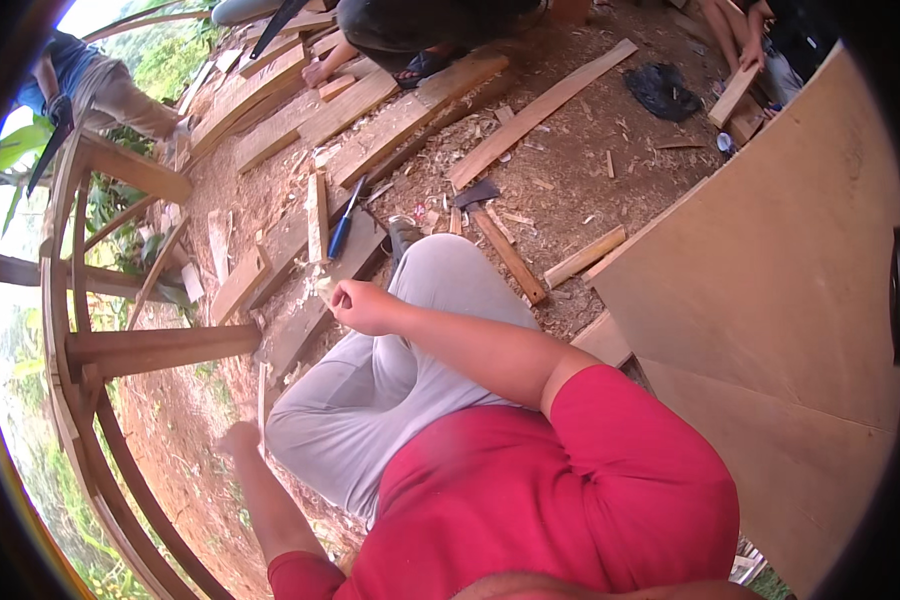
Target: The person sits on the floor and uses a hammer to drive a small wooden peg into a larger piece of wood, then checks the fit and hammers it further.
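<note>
Blue-handled tool [340,235] taken as landmark; it is seen lying on a grey-brown board [298,338]. Right hand [362,306]: positioned just to the near side of the tool, fingers curled inward. A small pale scrap [324,287] is seen at the fingertips, below the tool; whether it is pinched or merely touched cannot be told. Left hand [238,440]: blurred, found well below and left of the tool; whether spread or pressed together cannot be told. A narrow wood block [317,218] is placed just left of the tool. A long plank [545,115] is laid to its upper right, with a black plastic bag [662,92] farther right. A plywood sheet [760,300] is noted well to the tool's right.
</note>
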The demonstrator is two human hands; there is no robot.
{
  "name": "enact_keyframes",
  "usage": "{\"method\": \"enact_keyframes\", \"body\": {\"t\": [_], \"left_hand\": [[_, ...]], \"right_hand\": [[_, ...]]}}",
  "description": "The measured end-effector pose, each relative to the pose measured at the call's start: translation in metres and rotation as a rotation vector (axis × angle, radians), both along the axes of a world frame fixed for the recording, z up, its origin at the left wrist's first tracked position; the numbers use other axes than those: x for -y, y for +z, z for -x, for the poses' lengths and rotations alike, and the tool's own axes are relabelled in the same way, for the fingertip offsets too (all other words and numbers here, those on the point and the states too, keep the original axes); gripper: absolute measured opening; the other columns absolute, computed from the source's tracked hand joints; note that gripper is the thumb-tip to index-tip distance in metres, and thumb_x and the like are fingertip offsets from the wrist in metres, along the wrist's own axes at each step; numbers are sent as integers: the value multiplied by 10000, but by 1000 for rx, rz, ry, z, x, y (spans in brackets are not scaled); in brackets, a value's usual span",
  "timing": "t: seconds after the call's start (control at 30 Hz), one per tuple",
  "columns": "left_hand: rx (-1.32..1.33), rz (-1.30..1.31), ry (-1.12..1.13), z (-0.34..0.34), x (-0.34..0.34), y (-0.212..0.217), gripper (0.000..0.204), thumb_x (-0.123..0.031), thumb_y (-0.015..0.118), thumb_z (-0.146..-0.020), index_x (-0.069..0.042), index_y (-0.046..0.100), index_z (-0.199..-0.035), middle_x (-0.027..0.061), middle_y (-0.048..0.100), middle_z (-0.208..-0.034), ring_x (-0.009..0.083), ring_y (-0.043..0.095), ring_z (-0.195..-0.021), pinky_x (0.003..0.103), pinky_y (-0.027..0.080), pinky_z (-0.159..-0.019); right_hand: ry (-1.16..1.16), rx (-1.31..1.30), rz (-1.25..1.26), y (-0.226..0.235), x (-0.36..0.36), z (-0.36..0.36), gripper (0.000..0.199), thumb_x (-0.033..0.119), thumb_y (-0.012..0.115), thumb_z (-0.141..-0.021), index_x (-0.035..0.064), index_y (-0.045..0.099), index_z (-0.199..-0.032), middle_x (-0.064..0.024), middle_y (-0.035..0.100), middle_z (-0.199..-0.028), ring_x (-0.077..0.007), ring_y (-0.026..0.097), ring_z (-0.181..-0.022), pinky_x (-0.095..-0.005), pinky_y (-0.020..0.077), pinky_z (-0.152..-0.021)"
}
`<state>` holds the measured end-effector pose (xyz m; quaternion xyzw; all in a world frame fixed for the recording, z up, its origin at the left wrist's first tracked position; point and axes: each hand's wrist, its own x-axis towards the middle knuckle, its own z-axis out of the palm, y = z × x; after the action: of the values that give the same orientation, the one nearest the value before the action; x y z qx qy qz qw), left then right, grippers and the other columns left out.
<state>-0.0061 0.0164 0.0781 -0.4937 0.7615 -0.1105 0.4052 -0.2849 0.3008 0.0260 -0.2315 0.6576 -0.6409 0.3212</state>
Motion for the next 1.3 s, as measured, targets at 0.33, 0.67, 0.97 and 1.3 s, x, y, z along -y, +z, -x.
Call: {"method": "enact_keyframes", "body": {"t": [0.33,0.67,0.97,1.3], "left_hand": [[-543,-412,-412,67,-129,-18,550,-452,650,-1022,-10,674,-1349,272,647,-1396,409,608,-1323,469,454,-1156],[-585,-228,-304,146,-69,-38,575,-467,659,-982,-28,682,-1352,296,700,-1298,430,669,-1230,501,509,-1069],[-967,-852,-361,237,-243,126,210,-172,697,-1018,34,738,-1033,126,768,-910,212,748,-838,347,567,-762],[-1263,-1536,-1043,242,-351,283,202,-190,783,-950,-4,704,-950,88,717,-824,228,683,-750,361,530,-703]], "right_hand": [[-36,323,70,-35,-27,4,241,177,731,-953,49,663,-1145,-77,731,-924,-141,694,-820,-328,551,-714],[-63,138,15,-33,-6,8,263,229,752,-894,37,703,-1067,-131,743,-956,-244,721,-899,-399,571,-816],[-195,491,93,-48,4,34,229,213,695,-947,47,681,-1103,-111,744,-981,-184,709,-878,-355,580,-788],[-119,637,94,-31,-8,37,240,200,667,-1015,35,619,-1182,-63,677,-890,-128,610,-641,-318,511,-557]]}}
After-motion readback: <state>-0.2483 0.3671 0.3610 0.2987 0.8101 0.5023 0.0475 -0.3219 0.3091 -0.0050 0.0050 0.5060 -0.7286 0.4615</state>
